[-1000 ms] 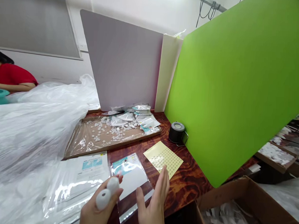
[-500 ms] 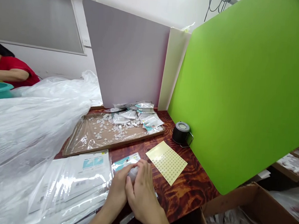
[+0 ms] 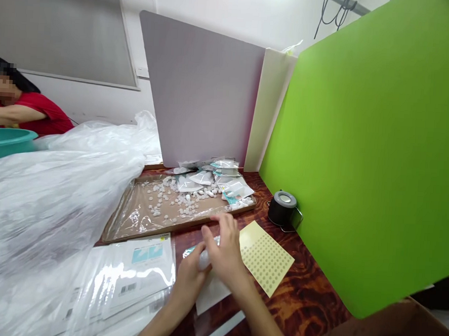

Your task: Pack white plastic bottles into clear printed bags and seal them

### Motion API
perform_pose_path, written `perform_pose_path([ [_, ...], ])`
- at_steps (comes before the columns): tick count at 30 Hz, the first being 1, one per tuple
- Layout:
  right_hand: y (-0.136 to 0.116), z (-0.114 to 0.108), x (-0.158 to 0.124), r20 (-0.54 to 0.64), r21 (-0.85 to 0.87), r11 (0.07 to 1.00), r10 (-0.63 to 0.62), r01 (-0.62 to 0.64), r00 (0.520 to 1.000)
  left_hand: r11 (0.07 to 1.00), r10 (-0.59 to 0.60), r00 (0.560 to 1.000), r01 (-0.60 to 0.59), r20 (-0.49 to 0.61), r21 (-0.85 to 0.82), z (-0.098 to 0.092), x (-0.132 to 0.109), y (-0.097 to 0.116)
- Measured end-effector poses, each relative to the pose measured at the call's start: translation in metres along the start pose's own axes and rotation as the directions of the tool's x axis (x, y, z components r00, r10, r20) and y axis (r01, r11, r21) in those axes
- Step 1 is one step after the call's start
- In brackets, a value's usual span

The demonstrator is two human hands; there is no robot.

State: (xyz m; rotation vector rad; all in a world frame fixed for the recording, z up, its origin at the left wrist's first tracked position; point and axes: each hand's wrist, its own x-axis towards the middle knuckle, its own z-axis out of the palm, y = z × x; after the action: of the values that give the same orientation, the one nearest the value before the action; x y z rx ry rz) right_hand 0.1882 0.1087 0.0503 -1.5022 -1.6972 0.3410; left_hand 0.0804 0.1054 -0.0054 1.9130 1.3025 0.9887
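Observation:
Near the table's front, my left hand [image 3: 189, 280] is closed around a small, rounded, greyish-white piece [image 3: 204, 260], whose exact kind I cannot make out. Just above and to the right, my right hand [image 3: 227, 252] has its thumb and fingers apart, with nothing visible between them. Under both hands lies a clear packet with a white and teal card [image 3: 213, 291], partly covered. A yellow sheet of round stickers [image 3: 268, 257] lies right of my right hand.
A plastic-lined cardboard tray [image 3: 130, 218] holds small white pieces and filled packets. Flat printed bags [image 3: 127, 268] and a large plastic sheet [image 3: 55, 193] lie left. A black canister [image 3: 282, 209] stands by a green panel [image 3: 363, 146]. A person in red [image 3: 49, 114] sits beyond a teal basin [image 3: 9, 137].
My right hand has lifted off the rounded piece and opened, while my left hand keeps hold of it. The whole view has shifted, with things now lying further right and slightly lower.

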Motion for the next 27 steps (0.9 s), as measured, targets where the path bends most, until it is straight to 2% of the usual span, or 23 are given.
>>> perform_pose_path([
  [3,0.005,0.017,0.071,0.179,-0.038,0.998,-0.035,0.043,0.983,0.999,-0.006,0.999,0.005,0.031,0.033,0.000,-0.003,-0.007],
  [5,0.015,0.035,0.111,0.270,-0.103,0.994,-0.002,0.031,0.963,0.996,0.053,0.994,-0.060,0.093,0.073,0.002,-0.008,-0.009],
  [7,0.026,0.053,0.138,0.345,-0.171,0.985,0.039,0.022,0.938,0.979,0.132,0.978,-0.154,0.160,0.134,0.004,-0.013,-0.010],
  [9,0.036,0.067,0.152,0.402,-0.221,0.975,0.066,0.026,0.913,0.959,0.170,0.961,-0.212,0.216,0.189,0.006,-0.016,-0.012],
  [14,0.045,0.088,0.158,0.472,-0.253,0.966,0.076,0.052,0.878,0.953,0.144,0.944,-0.213,0.297,0.216,0.006,-0.016,-0.013],
  [18,0.047,0.095,0.158,0.473,-0.227,0.973,0.074,0.041,0.878,0.970,0.130,0.951,-0.181,0.281,0.162,0.004,-0.015,-0.009],
  [21,0.048,0.089,0.157,0.431,-0.171,0.985,0.051,0.026,0.901,0.992,0.109,0.978,-0.120,0.179,0.048,-0.001,-0.012,-0.008],
  [23,0.047,0.079,0.153,0.383,-0.105,0.994,0.022,0.020,0.924,0.999,0.037,0.997,-0.037,0.069,0.004,-0.007,-0.008,-0.009],
  [27,0.043,0.051,0.127,0.273,0.107,0.994,-0.052,0.023,0.961,0.995,-0.096,0.989,0.098,-0.110,0.005,-0.025,0.005,-0.013],
])
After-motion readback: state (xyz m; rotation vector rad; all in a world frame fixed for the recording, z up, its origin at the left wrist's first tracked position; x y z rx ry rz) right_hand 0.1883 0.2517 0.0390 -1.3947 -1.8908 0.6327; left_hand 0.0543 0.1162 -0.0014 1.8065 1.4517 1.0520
